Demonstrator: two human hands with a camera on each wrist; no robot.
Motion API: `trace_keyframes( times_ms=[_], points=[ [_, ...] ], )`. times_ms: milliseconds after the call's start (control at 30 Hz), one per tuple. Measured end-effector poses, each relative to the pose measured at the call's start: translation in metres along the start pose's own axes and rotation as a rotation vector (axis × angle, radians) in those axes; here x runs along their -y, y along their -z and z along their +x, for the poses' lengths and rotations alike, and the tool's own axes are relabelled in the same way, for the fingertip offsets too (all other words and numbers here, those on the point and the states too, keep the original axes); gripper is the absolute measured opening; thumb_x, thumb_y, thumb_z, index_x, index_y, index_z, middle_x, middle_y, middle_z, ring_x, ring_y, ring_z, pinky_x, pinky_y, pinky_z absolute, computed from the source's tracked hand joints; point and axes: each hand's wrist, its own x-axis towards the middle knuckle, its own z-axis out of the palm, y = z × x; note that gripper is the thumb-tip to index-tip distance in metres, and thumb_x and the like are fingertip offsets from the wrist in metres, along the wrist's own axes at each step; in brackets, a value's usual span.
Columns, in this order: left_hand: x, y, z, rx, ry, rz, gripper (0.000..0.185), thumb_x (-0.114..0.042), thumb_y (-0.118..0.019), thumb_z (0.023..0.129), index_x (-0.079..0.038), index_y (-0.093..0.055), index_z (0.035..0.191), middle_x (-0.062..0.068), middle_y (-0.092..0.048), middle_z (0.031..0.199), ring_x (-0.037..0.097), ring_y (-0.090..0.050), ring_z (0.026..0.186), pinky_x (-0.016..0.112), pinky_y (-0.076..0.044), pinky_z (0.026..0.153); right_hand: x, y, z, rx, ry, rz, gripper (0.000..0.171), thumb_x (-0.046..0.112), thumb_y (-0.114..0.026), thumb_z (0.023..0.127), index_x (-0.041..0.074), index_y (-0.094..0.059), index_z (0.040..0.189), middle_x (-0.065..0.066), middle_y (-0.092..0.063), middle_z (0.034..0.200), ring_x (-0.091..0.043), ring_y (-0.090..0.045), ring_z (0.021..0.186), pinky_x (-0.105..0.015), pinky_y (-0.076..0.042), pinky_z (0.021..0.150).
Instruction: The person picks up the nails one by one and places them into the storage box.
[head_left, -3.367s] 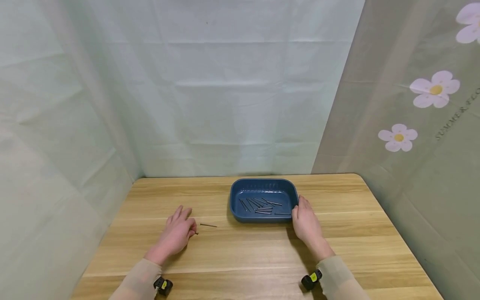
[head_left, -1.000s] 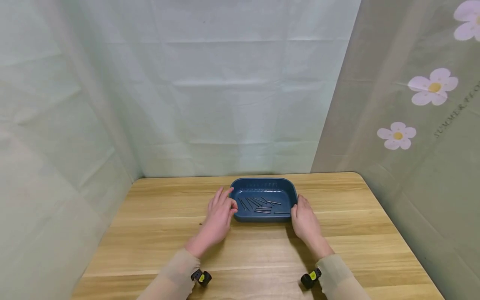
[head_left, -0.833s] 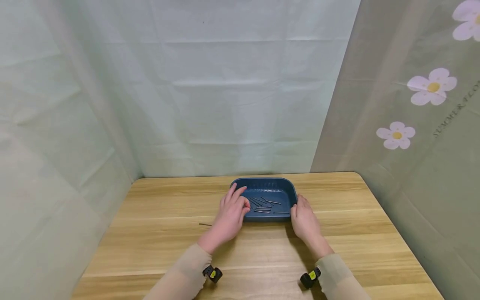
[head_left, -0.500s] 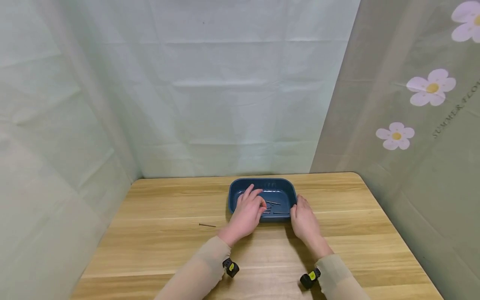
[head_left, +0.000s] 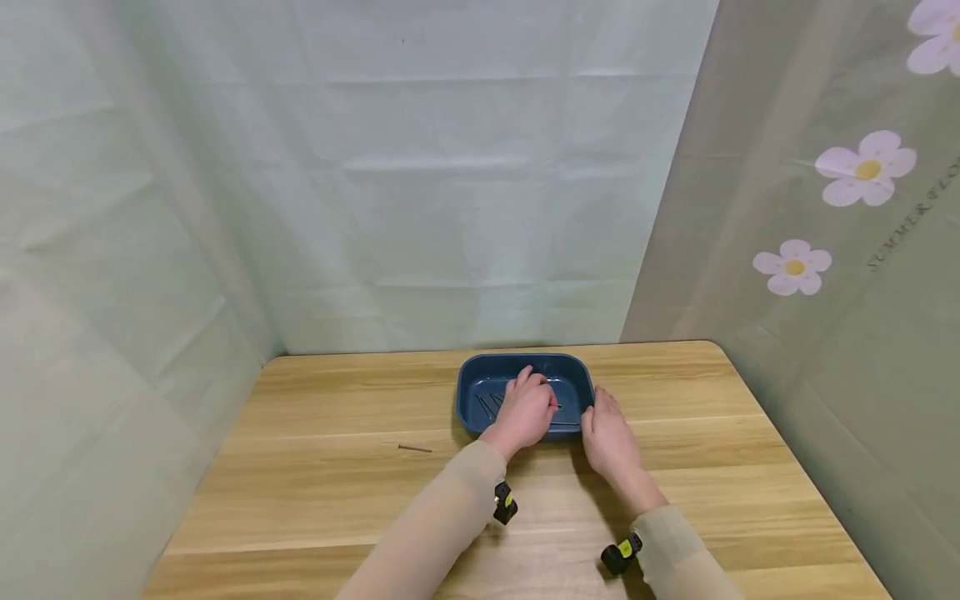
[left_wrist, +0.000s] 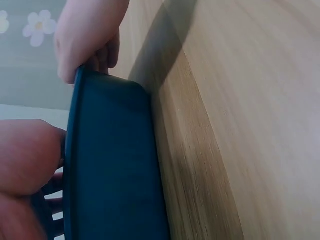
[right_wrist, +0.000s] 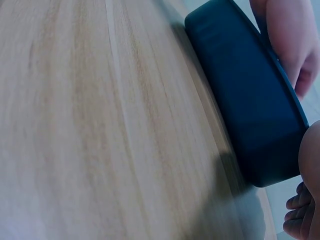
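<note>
From the head view my left hand [head_left: 527, 407] is inside the blue tray [head_left: 480, 392], fingers curled down over the nails [head_left: 489, 405]; whether it pinches one I cannot tell. My right hand [head_left: 609, 434] rests against the tray's right wall with relaxed fingers. One nail [head_left: 415, 449] lies alone on the surface [head_left: 315, 483], well apart to the left. The wrist views show only the tray's outer wall [left_wrist: 110, 170], not the nails.
</note>
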Motion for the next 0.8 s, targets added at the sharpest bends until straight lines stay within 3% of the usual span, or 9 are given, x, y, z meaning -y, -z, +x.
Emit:
trace_keyframes(
  times_ms=[533,800],
  points=[
    [-0.022,-0.005,0.027,0.156,0.035,0.076,0.019,-0.027,-0.069,0.106,-0.024,-0.082,0.092,0.007,-0.062,0.145,0.037,-0.033,0.154,0.056,-0.035,0.122,-0.001,-0.001,0.000,0.002,-0.004,0.016,0.059,0.021,-0.035,0.113,-0.017,-0.034,0.157,-0.035,-0.039,0.162,-0.046,-0.038,0.152,-0.056,-0.031,0.126],
    [-0.027,-0.004,0.034,0.211,0.048,0.118,0.019,-0.030,-0.066,0.107,-0.020,-0.083,0.109,0.007,-0.059,0.151,0.035,-0.032,0.156,0.057,-0.033,0.124,-0.002,-0.001,0.000,0.006,-0.001,0.009,0.059,0.021,-0.034,0.114,-0.018,-0.032,0.158,-0.035,-0.037,0.163,-0.046,-0.037,0.153,-0.056,-0.029,0.127]
  ],
)
